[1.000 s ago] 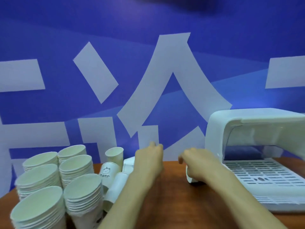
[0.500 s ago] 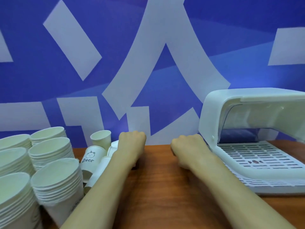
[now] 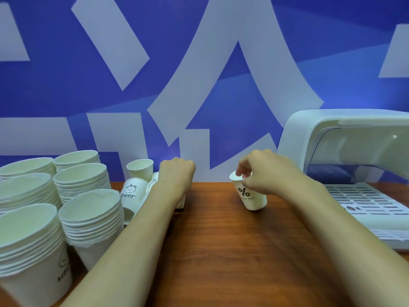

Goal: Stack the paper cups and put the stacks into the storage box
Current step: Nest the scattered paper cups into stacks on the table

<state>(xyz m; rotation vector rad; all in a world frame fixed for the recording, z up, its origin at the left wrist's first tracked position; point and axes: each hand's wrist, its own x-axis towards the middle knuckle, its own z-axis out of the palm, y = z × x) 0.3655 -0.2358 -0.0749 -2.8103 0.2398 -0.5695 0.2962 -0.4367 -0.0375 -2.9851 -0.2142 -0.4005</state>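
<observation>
Paper cup (image 3: 251, 196) tilted, mouth up-left, rim pinched by right hand (image 3: 265, 171)

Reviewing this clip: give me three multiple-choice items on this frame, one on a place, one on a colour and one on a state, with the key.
1. Where does the box stand?
A. at the right end of the table
B. left of the stacks
C. on the floor

2. The table top is:
A. white
B. brown wood
C. green

3. The right hand:
A. lies flat on the table
B. pinches the rim of a cup
C. grips the box lid

Key: 1 A, the box fills the right edge of the view. 2 B, brown wood grain shows. 3 B, the fingertips close on the rim of the "%" cup.
</observation>
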